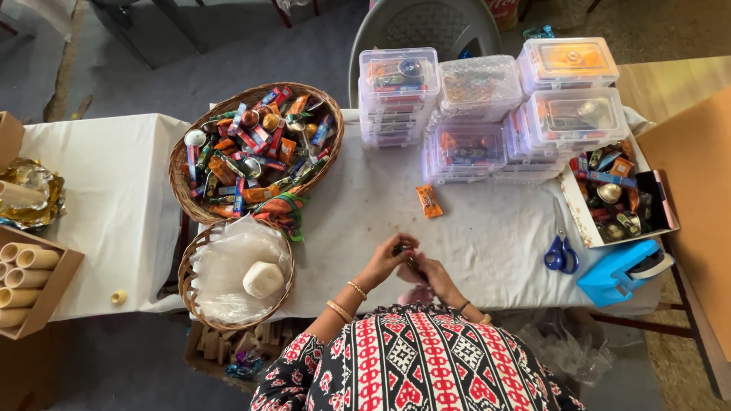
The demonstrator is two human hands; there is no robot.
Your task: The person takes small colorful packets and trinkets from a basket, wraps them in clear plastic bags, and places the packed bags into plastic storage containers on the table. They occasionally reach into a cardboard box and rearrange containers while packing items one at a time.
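My left hand (387,260) and my right hand (436,275) meet at the near edge of the white-clothed table (487,228). Together their fingers pinch a small dark item (406,256), mostly hidden by them. Gold bangles ring my left wrist. The nearest loose thing is an orange wrapped sweet (429,201), lying on the cloth just beyond my hands. To the left of my hands stand two wicker baskets. The far one (259,148) is heaped with wrapped sweets and small trinkets, and the near one (236,275) holds clear plastic bags and a white roll.
Stacks of clear lidded plastic boxes (487,114) fill the table's far side. At the right lie blue-handled scissors (561,253), a blue tape dispenser (620,272) and an open box of trinkets (618,194). Cardboard tubes (27,268) sit far left, and a grey chair (422,27) stands behind the table.
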